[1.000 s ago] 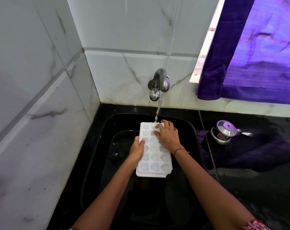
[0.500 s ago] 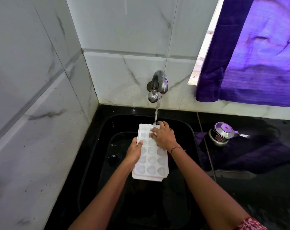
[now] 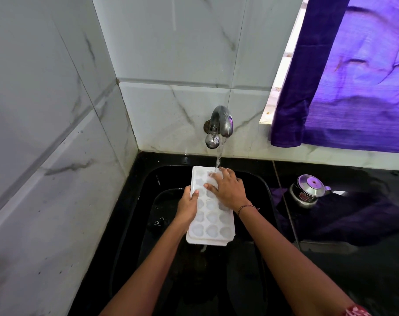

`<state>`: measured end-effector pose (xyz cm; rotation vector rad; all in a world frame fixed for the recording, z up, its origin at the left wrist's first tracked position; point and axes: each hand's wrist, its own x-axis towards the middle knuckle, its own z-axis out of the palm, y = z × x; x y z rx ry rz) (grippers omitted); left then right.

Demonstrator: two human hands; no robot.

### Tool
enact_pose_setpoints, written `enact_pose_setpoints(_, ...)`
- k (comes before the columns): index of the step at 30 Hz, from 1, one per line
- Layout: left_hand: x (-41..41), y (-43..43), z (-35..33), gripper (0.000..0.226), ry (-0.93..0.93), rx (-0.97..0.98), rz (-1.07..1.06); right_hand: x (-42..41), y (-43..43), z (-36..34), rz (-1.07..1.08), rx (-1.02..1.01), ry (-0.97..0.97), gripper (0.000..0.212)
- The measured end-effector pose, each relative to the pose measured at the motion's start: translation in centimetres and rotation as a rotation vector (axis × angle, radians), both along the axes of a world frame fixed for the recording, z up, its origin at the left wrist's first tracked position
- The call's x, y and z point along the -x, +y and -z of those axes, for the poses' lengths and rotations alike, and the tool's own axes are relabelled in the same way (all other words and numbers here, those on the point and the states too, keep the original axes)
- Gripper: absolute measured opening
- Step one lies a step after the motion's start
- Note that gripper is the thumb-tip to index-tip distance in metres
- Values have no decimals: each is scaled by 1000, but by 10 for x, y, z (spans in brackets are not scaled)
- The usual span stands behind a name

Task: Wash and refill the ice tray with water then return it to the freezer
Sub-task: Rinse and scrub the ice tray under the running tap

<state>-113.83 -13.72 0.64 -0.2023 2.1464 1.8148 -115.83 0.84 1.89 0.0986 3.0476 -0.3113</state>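
Note:
A white ice tray (image 3: 213, 226) with heart-shaped cells is held over the black sink (image 3: 257, 188), its far end under the running tap (image 3: 219, 124). My left hand (image 3: 189, 206) grips the tray's left edge, thumb over the rim. My right hand (image 3: 228, 189) lies flat on the far cells, fingers spread, with the water stream (image 3: 218, 157) landing at its fingertips. Water drips from the tray's near edge.
A steel pot with a lid (image 3: 308, 190) stands on the black counter to the right of the sink. A purple curtain (image 3: 344, 76) hangs over the window at upper right. White marble tile walls (image 3: 57, 133) close in the left and back.
The tray and both hands stay under the stream. My right hand has shifted slightly over the far cells, rubbing them; my left hand keeps the same grip on the left edge.

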Motion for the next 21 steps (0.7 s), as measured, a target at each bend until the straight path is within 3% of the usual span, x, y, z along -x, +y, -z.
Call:
enact_pose_setpoints(3, 4, -6, -1, 29, 2, -20, -34, 0, 6, -1, 81, 92, 78, 59)
enact_pose_setpoints(7, 4, -11, 2, 30, 4, -23, -45, 0, 13, 2, 57, 170, -5, 53)
enact_pose_setpoints(21, -11, -13, 10, 24, -24, -81, -15, 0, 7, -2, 10, -89, 19, 53)
